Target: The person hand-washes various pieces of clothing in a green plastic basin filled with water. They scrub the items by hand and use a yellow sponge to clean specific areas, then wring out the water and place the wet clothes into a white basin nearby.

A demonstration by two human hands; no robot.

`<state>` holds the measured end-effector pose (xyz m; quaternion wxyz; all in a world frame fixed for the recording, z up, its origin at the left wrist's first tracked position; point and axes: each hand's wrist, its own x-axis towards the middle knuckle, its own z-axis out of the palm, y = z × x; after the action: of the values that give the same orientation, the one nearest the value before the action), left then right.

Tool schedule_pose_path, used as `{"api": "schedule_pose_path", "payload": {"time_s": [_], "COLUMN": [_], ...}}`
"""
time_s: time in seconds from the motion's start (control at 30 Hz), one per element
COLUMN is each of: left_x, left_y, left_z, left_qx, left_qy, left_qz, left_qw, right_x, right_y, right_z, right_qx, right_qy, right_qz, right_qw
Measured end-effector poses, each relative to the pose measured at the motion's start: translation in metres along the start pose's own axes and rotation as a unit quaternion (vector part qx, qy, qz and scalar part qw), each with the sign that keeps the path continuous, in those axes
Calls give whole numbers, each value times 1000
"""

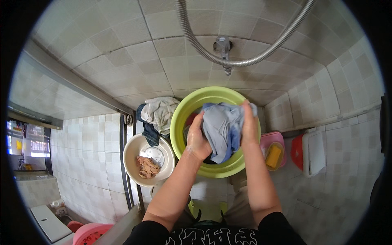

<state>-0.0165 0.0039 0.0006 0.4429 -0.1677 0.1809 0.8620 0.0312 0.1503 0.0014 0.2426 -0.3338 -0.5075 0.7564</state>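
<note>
Between my left hand (197, 137) and my right hand (249, 124), a bunched light-blue and grey cloth garment (219, 128) is held over a large lime-green plastic basin (180, 153). Both palms press the fabric from its two sides. Darker and reddish cloth shows in part inside the basin beneath; the rest is hidden by the garment and my hands. A smaller cream basin (130, 153) on the left has a wet-looking brown cloth (148, 167) in it. Above it lies a pile of a whitish cloth (160, 111) and dark-blue cloth (150, 134), one end hanging over the cream rim.
A metal shower hose (235, 63) loops in front of a wall tap (225, 50). Right of the green basin are a pink container (272, 136), a yellow soap bar (273, 155) in a dish and a red-and-white bin (309, 153). A door track runs along the left.
</note>
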Motion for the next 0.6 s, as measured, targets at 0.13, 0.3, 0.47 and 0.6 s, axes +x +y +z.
{"api": "schedule_pose_path", "payload": {"time_s": [0.13, 0.3, 0.47, 0.6], "left_x": [2, -4, -14, -12], "left_y": [1, -5, -10, -9], "left_z": [1, 6, 7, 8], "left_qx": [31, 157, 241, 298], "left_qy": [-23, 16, -48, -34], "left_qz": [30, -52, -56, 20], "left_qw": [999, 986, 968, 954], "right_x": [2, 5, 1, -14], "right_y": [-16, -16, -11, -12], "right_z": [-11, -14, -7, 4], "right_qx": [196, 266, -81, -196], "right_qy": [-79, -84, -30, -156], "right_qz": [63, 57, -179, -263], "right_qw": [975, 959, 980, 932]}}
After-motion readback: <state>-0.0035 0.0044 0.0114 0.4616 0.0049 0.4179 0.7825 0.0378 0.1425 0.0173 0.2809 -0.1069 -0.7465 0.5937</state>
